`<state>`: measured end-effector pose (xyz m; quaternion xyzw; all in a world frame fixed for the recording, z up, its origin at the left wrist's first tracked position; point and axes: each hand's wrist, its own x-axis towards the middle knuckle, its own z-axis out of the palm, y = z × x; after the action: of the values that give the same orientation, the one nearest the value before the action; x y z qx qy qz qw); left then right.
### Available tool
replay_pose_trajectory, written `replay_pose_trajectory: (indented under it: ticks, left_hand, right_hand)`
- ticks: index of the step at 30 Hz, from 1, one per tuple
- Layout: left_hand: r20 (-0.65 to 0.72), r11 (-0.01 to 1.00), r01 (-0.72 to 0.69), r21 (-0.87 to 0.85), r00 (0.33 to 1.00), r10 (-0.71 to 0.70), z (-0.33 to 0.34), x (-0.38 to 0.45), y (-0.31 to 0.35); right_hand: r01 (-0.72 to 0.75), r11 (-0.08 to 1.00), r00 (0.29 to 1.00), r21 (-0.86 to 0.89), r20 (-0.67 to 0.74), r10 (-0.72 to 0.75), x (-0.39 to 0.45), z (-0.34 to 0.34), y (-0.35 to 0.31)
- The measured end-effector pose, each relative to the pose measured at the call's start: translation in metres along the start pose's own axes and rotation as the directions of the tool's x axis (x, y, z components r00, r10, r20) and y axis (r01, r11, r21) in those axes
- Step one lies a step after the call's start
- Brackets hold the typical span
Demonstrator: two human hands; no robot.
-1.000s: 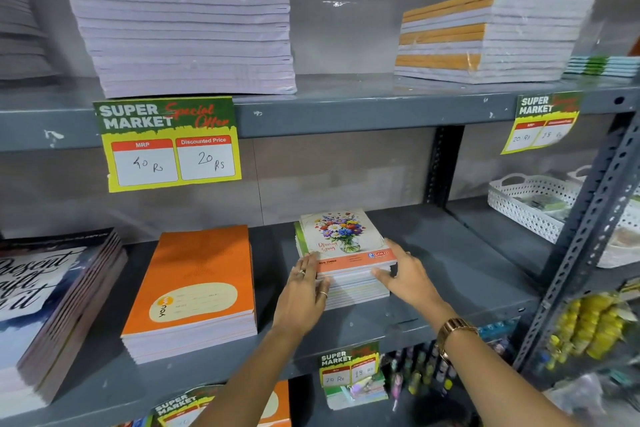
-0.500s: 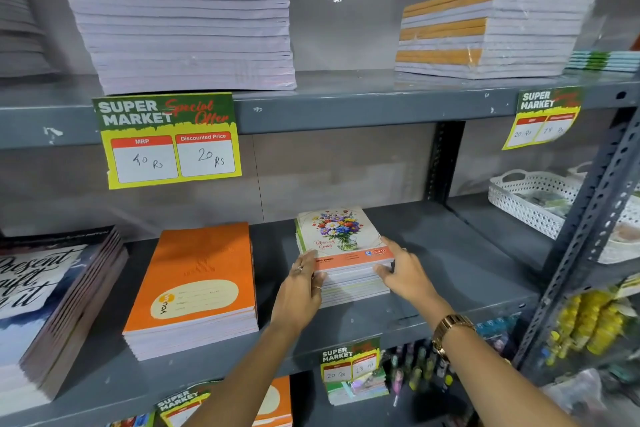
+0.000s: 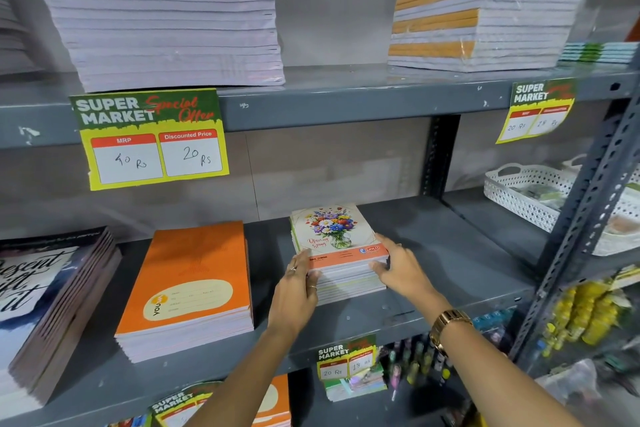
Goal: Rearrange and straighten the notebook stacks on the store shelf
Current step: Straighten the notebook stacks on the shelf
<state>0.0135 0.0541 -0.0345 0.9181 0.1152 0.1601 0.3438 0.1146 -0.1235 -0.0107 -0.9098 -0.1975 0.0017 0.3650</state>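
A small stack of flower-cover notebooks (image 3: 334, 236) sits mid-way along the grey middle shelf (image 3: 450, 253). My left hand (image 3: 294, 295) presses flat against the stack's front left corner, fingers on its edge. My right hand (image 3: 401, 270) cups the front right corner, thumb on the top cover. Both hands squeeze the stack from either side. To the left lies a stack of orange notebooks (image 3: 194, 281), and a stack of dark lettered notebooks (image 3: 45, 305) sits at the far left.
On the upper shelf stand a tall white notebook stack (image 3: 166, 17) and a wrapped orange-and-white stack (image 3: 485, 24). Yellow price tags (image 3: 152, 139) hang from shelf edges. A white basket (image 3: 519, 191) sits at the right behind a slotted upright (image 3: 588, 211).
Both hands stay on the flower notebook stack, with the fingers shifted slightly along its front corners. The stack sits a little squarer than before.
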Motion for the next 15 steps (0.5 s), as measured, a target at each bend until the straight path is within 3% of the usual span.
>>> replay_pose_trajectory:
  ticks: [5,9,15]
  left_hand:
    - [-0.008,1.0,0.009,0.009,1.0,-0.009,0.0008,0.0005,-0.0021]
    - [-0.004,1.0,0.014,0.015,1.0,-0.014,0.0038,0.0009,-0.0027]
    - [0.025,0.937,-0.083,0.34,0.997,0.08,0.0048,0.0031,0.0054]
  right_hand:
    - [-0.01,1.0,1.0,0.023,-0.01,0.01,0.0018,0.0032,0.0033]
    - [0.011,0.998,1.0,-0.054,0.019,-0.01,0.0015,0.0017,0.0051]
    - [0.25,0.894,0.968,-0.372,0.099,-0.229,-0.0028,-0.0005,0.004]
